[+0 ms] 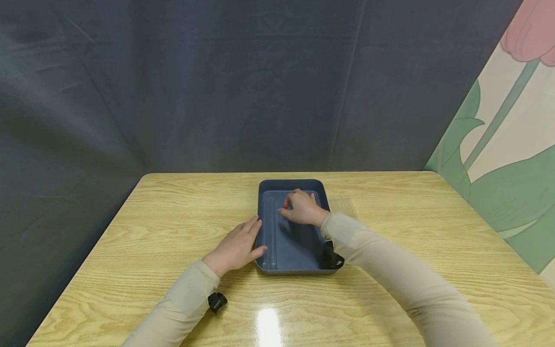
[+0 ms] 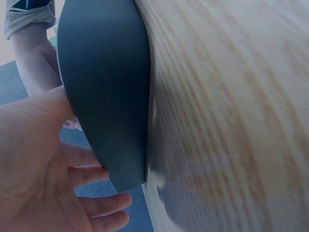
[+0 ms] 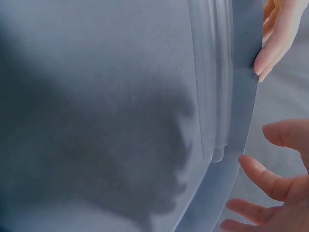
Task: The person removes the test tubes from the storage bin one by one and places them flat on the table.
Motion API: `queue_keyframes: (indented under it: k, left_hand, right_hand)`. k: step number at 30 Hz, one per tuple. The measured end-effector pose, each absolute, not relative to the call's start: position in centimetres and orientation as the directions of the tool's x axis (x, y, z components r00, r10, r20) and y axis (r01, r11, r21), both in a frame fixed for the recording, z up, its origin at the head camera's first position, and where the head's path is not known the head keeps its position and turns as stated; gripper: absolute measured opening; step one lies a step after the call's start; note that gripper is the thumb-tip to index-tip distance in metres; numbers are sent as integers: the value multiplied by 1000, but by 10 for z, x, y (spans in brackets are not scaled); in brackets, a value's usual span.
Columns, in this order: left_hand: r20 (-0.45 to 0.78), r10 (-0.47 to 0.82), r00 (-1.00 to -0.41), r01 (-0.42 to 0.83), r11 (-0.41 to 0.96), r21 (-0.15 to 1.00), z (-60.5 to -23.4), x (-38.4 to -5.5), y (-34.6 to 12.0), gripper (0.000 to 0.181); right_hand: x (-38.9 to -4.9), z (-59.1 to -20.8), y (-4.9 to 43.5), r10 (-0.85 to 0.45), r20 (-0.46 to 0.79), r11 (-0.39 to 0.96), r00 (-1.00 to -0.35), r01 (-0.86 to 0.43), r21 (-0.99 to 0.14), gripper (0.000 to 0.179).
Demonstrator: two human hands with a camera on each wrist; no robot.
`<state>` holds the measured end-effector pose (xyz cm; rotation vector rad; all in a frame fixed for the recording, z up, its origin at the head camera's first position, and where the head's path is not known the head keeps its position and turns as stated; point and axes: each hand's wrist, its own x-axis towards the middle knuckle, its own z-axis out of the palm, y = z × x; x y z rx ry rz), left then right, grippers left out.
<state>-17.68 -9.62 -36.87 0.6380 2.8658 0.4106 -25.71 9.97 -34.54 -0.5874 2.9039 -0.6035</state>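
Note:
A dark blue-grey rectangular tray [image 1: 299, 271] stands on the table, its long sides running away from me. Inside, along its left wall, lie clear round-ended tubes [image 1: 269, 236], side by side lengthwise; the right wrist view shows the rounded end of one tube [image 3: 218, 153]. My left hand [image 1: 236, 246] rests at the tray's left rim with fingers fairly straight and the thumb reaching over the edge. Over the tray's far half hovers my right hand [image 1: 301, 208], its fingers loosely bent and spread apart, with nothing between them.
A clear ribbed plastic piece [image 1: 342, 206] lies on the wooden table [image 1: 182, 217] beside the tray's right side, partly behind my right forearm. A dark curtain [image 1: 243, 86] hangs behind the table. On the right is a wall [image 1: 511, 159] with a painted flower.

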Motion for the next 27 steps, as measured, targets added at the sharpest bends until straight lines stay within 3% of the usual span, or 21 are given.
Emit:
queue_keyframes:
  k: [27]
  left_hand:
    - [-105,439,-892,392,869,302,-370,-177,-96,68]
  right_hand:
    - [-260,-366,81,-379,-70,861,-923,-324,-391,28]
